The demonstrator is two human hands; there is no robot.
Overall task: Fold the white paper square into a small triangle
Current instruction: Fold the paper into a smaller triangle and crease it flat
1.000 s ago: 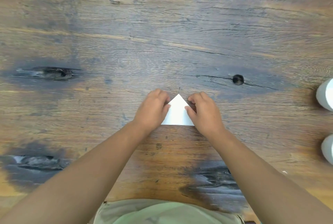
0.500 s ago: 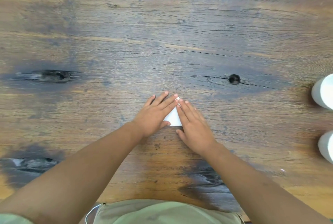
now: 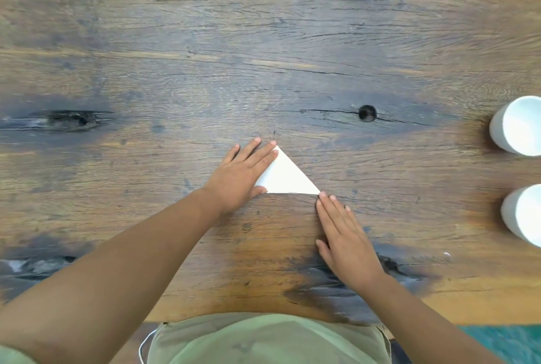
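The white paper (image 3: 288, 177) lies flat on the wooden table (image 3: 263, 56) as a small triangle, its tip pointing away from me. My left hand (image 3: 241, 174) rests flat with fingers spread over the triangle's left side, covering that edge. My right hand (image 3: 344, 234) lies flat on the table below and to the right of the paper. Only its fingertips touch the triangle's right corner. Neither hand grips anything.
Two white cups stand at the right edge of the table, one (image 3: 516, 126) farther and one (image 3: 524, 214) nearer. Dark knot holes, such as one (image 3: 367, 113) beyond the paper, mark the wood. The table's near edge is by my waist.
My right hand has slid off the paper down and to the right, uncovering most of the triangle. My left hand stays flat on the left side.
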